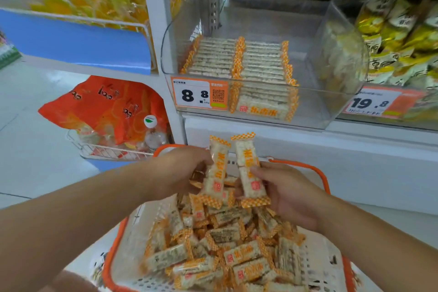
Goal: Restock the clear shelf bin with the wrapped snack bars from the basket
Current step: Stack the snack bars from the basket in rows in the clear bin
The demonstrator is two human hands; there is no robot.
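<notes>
Two bare arms, no sleeves, nothing worn.
Left hand (182,168) and right hand (291,194) both bare: no gloves, rings, watch or bands on wrists. Forearms uncovered all the way to frame edge at 8 and 4 o'clock. Fingers (258,169) short-nailed as far as visible; nail detail blurred. No visible marks or tattoos.

Both hands lift bars above the white basket (132,232) with orange rim: the left hand (180,170) pinches one snack bar (216,170), the right hand (286,189) another bar (248,170), both upright. At twelve o'clock, the clear shelf bin (315,111) holds two neat rows of bars (239,59).
</notes>
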